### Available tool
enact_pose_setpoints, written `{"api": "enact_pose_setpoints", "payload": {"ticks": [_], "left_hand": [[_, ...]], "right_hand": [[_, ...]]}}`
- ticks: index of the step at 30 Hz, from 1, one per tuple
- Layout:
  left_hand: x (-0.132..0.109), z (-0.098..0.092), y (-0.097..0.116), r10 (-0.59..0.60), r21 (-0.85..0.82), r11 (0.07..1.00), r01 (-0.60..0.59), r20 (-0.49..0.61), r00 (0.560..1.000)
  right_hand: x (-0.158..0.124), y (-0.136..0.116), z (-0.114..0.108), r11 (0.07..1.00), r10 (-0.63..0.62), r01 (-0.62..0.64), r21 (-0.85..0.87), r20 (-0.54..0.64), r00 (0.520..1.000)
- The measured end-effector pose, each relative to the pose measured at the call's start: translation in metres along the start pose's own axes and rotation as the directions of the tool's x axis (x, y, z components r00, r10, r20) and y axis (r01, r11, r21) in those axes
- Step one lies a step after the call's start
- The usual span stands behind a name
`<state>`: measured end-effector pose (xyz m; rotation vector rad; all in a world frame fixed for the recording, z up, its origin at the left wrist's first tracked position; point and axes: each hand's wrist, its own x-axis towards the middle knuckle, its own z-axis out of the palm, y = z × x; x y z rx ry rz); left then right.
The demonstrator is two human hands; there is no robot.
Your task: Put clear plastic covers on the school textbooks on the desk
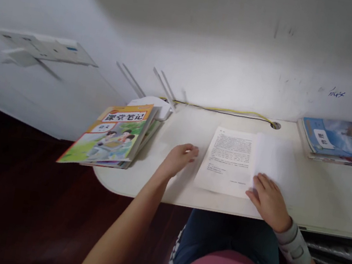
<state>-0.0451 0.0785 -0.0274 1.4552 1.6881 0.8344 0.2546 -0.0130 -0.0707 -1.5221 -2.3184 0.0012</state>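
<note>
An open book [227,163] lies on the white desk in front of me, its left page printed with text and its right page blank white. My right hand [268,199] rests flat on the lower part of the blank page, fingers stretched out, near the fold. Just left of the book, my left hand [182,158] hovers over the desk with loosely bent fingers. Thumb and fingers are apart there, and nothing shows between them.
To the left, a stack of books with a colourful cover [118,133] overhangs the desk edge. A white router [150,102] stands behind it. Cables run along the wall to a desk hole [275,125]. More books [343,140] are piled at the right.
</note>
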Motion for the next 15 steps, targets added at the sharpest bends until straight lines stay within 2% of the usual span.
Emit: {"api": "enact_pose_setpoints", "payload": {"ticks": [1, 3, 5, 7, 9, 11, 12, 13, 15], "left_hand": [[-0.002, 0.001, 0.011, -0.007, -0.197, 0.98, 0.017, 0.05, 0.999], [-0.007, 0.005, 0.04, 0.024, -0.538, 0.84, 0.071, 0.169, 0.985], [-0.012, 0.014, 0.072, 0.114, -0.699, 0.707, 0.104, 0.258, 0.959], [-0.016, 0.03, 0.104, 0.211, -0.775, 0.621, 0.121, 0.314, 0.926], [-0.018, 0.046, 0.127, 0.299, -0.809, 0.572, 0.136, 0.36, 0.884], [-0.018, 0.055, 0.134, 0.351, -0.824, 0.55, 0.133, 0.373, 0.859], [-0.017, 0.056, 0.132, 0.362, -0.828, 0.547, 0.127, 0.371, 0.855], [-0.015, 0.054, 0.126, 0.362, -0.828, 0.549, 0.117, 0.362, 0.859], [-0.011, 0.046, 0.107, 0.335, -0.816, 0.572, 0.085, 0.327, 0.884]], "right_hand": [[0.004, 0.002, -0.005, 0.996, -0.014, 0.014, 0.086, 0.003, 1.0], [0.015, 0.005, -0.018, 0.951, -0.056, 0.04, 0.308, 0.044, 0.997], [0.03, 0.01, -0.031, 0.816, -0.075, -0.013, 0.579, 0.128, 0.989], [0.046, 0.02, -0.044, 0.553, -0.018, -0.182, 0.813, 0.229, 0.973], [0.058, 0.034, -0.055, 0.199, 0.089, -0.337, 0.92, 0.326, 0.941], [0.063, 0.052, -0.062, -0.088, 0.143, -0.376, 0.922, 0.386, 0.912], [0.062, 0.061, -0.065, -0.179, 0.151, -0.375, 0.91, 0.402, 0.903], [0.059, 0.07, -0.066, -0.239, 0.155, -0.366, 0.899, 0.407, 0.9], [0.049, 0.088, -0.066, -0.274, 0.152, -0.334, 0.902, 0.384, 0.911]]}}
